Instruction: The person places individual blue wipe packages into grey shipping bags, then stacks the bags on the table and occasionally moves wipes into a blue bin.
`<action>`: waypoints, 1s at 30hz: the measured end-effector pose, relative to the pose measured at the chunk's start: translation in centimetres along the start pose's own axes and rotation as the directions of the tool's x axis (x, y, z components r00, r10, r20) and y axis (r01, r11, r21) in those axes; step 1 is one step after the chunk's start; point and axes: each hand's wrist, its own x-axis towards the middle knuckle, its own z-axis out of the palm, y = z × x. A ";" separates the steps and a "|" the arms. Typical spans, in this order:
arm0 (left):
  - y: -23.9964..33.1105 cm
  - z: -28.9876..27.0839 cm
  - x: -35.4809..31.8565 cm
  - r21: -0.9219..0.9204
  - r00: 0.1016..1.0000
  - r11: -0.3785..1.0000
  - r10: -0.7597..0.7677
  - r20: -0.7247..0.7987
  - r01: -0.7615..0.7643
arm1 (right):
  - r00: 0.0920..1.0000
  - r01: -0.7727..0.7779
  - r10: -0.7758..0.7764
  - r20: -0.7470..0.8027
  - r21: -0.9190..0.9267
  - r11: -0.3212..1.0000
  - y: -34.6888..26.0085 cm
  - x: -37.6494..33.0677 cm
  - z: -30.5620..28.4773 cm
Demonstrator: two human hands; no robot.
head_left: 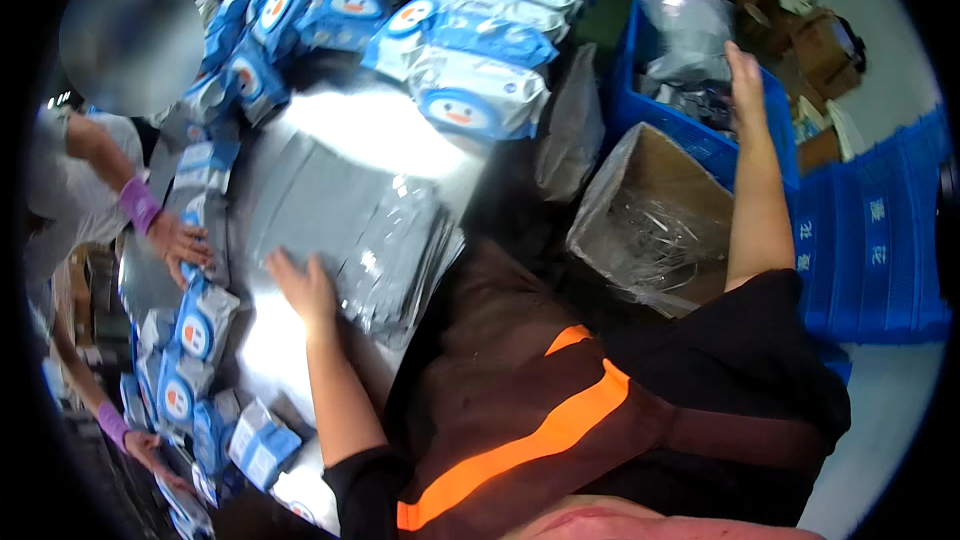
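My left hand [303,288] lies with fingers spread at the near left edge of a stack of flat grey plastic mailing bags [345,215] on the shiny metal table [265,340]. Over on the right, my right hand [743,88] is raised at a blue plastic crate [690,148], its fingers stretched out and nothing in its grip. Beside those fingers, a grey plastic parcel [690,35] rests in the crate on other grey packages. Whether the right hand touches the parcel, I cannot tell.
Blue-and-white soft packs [470,90] pile up at the table's far side, with more down its left. A co-worker's hands [180,245] with purple wristbands are among them. An open cardboard box [650,210] lined with clear plastic and a blue crate [870,240] stand right.
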 end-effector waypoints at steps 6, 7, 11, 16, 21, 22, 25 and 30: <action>5.1 -0.5 -0.7 -0.129 0.989 0.984 0.109 -0.100 -0.122 | 0.781 0.214 -0.336 0.526 0.281 0.936 -5.6 -14.4 11.4; 5.8 -1.0 -0.7 -0.136 0.985 0.984 0.099 -0.140 -0.118 | 0.642 0.194 -0.344 0.685 0.288 0.938 -4.7 -17.6 14.5; 5.7 -1.6 -2.9 -0.243 0.998 0.968 0.055 -0.039 -0.063 | 0.278 0.669 -0.535 0.798 0.239 0.704 -7.0 -28.1 27.0; 5.5 -2.7 -3.2 -0.249 0.989 0.958 0.134 -0.054 -0.144 | 0.177 0.741 -0.370 0.912 0.124 0.660 -6.8 -31.3 32.7; 6.2 -3.0 -3.6 -0.273 0.988 0.950 0.139 -0.068 -0.152 | 0.288 0.784 -0.336 0.897 -0.019 0.621 -6.9 -29.4 32.8; 6.7 -3.0 -3.6 -0.295 0.986 0.942 0.147 -0.073 -0.162 | 0.293 0.770 -0.232 0.927 -0.085 0.632 -7.9 -29.3 33.2; 7.7 -4.5 -4.0 -0.140 0.968 0.958 0.245 -0.052 -0.250 | 0.305 0.825 -0.163 0.938 -0.174 0.537 -11.2 -29.1 35.0; 6.1 -3.7 -4.0 -0.200 0.936 0.934 0.326 0.132 -0.297 | 0.018 0.915 -0.595 0.804 0.226 0.333 -19.8 -35.4 48.1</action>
